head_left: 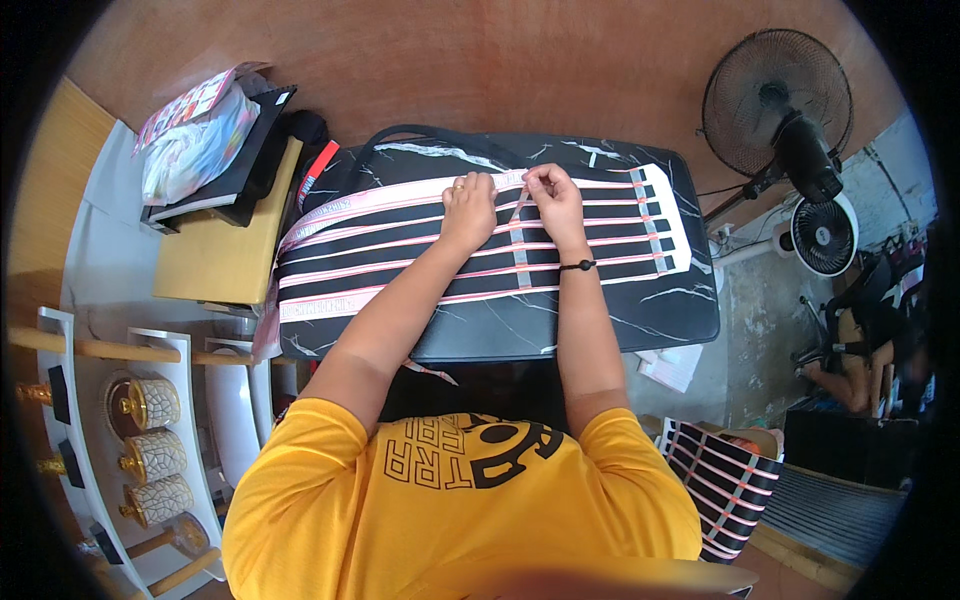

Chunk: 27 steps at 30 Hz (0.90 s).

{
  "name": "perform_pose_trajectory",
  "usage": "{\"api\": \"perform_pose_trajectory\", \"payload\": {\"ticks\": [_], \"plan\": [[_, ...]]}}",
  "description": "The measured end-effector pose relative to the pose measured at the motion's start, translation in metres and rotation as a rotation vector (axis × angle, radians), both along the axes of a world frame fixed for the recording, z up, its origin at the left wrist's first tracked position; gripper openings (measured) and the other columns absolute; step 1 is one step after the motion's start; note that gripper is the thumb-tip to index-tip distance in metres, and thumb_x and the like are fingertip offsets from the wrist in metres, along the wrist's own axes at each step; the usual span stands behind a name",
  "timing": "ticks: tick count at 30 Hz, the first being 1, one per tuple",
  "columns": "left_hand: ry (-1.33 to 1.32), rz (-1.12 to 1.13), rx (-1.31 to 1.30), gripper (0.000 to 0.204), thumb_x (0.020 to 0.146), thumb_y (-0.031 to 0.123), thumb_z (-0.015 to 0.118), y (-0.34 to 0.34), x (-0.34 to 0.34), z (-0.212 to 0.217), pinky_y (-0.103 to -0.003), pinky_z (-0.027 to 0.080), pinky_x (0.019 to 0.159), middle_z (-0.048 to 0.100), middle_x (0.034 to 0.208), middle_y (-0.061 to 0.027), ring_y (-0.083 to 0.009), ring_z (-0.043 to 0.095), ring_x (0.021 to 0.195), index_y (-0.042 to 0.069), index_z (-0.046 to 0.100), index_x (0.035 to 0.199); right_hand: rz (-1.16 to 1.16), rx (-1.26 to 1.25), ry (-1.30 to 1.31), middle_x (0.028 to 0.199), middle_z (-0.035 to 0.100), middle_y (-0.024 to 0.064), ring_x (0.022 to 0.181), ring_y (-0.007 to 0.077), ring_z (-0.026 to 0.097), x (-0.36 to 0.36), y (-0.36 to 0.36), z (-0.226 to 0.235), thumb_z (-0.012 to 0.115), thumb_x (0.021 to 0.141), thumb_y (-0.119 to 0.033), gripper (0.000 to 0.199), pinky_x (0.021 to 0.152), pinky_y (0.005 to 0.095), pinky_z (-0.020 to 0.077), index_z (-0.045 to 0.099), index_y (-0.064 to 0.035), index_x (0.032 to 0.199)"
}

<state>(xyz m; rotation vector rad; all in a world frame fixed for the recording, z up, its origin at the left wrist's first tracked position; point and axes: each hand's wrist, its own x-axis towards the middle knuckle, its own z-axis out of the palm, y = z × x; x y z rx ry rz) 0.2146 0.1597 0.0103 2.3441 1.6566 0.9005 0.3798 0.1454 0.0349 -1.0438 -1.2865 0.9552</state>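
Left hand (468, 212) pressed pink strip (400, 193) on table's (690, 320) far half, likely steadying it — finger closure unclear; right hand (556, 205) pinched grey tape (520, 257) there — probably for control.

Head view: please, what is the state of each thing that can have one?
Pink-and-white strips: spread side by side on the marble-patterned table
Grey band: lying across strips, upper end lifted
Left hand: on the strips, fingers bent
Right hand: apparently pinching the grey band
Black fan: caged; whether spinning, cannot tell
White fan: whether spinning, cannot tell
Patterned canisters: lidded
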Motion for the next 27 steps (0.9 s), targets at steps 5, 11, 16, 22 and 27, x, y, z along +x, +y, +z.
{"api": "perform_pose_trajectory", "payload": {"ticks": [5, 11, 16, 22, 27], "plan": [[-0.091, -0.047, 0.214, 0.016, 0.093, 0.021, 0.057, -0.010, -0.004, 0.011, -0.051, 0.036, 0.090, 0.058, 0.103, -0.0101, -0.0315, 0.053, 0.104, 0.010, 0.061, 0.104, -0.104, 0.026, -0.030, 0.088, 0.068, 0.0043, 0.080, 0.0095, 0.064, -0.008, -0.024, 0.012, 0.064, 0.092, -0.002, 0.007, 0.074, 0.0234, 0.0517, 0.063, 0.0002, 0.098], [-0.015, -0.072, 0.085, 0.018, 0.092, 0.022, 0.059, -0.041, 0.002, 0.022, -0.050, 0.036, 0.089, 0.060, 0.103, -0.0102, -0.0310, 0.055, 0.103, 0.009, 0.062, 0.104, -0.165, -0.021, -0.124, 0.092, 0.068, 0.0047, 0.082, 0.0097, 0.064, -0.015, -0.041, 0.026, 0.062, 0.092, 0.002, 0.007, 0.076, 0.0239, 0.0528, 0.062, 0.0002, 0.099], [-0.169, -0.002, 0.279, 0.027, 0.091, 0.016, 0.058, -0.067, 0.006, 0.015, -0.050, 0.033, 0.098, 0.054, 0.119, -0.0129, -0.0322, 0.049, 0.118, 0.009, 0.056, 0.116, -0.194, 0.028, -0.122, 0.086, 0.069, 0.0064, 0.077, 0.0112, 0.066, -0.017, -0.050, 0.043, 0.062, 0.092, -0.002, 0.004, 0.071, 0.0250, 0.0521, 0.062, 0.0011, 0.095], [-0.129, -0.050, 0.095, 0.033, 0.089, 0.011, 0.059, -0.075, -0.001, 0.001, -0.060, 0.023, 0.112, 0.046, 0.135, -0.0146, -0.0348, 0.038, 0.135, 0.007, 0.052, 0.121, -0.212, 0.064, -0.256, 0.089, 0.068, 0.0052, 0.081, 0.0104, 0.065, -0.013, -0.056, 0.048, 0.061, 0.092, 0.001, 0.006, 0.073, 0.0231, 0.0526, 0.062, 0.0008, 0.098], [-0.154, -0.080, 0.163, 0.028, 0.090, 0.017, 0.062, -0.076, -0.003, 0.000, -0.066, 0.014, 0.114, 0.040, 0.141, -0.0148, -0.0375, 0.030, 0.142, 0.008, 0.051, 0.114, -0.194, -0.055, -0.062, 0.090, 0.066, 0.0062, 0.082, 0.0113, 0.066, -0.012, -0.067, 0.045, 0.062, 0.093, 0.001, 0.007, 0.072, 0.0236, 0.0548, 0.060, 0.0002, 0.099]]}}
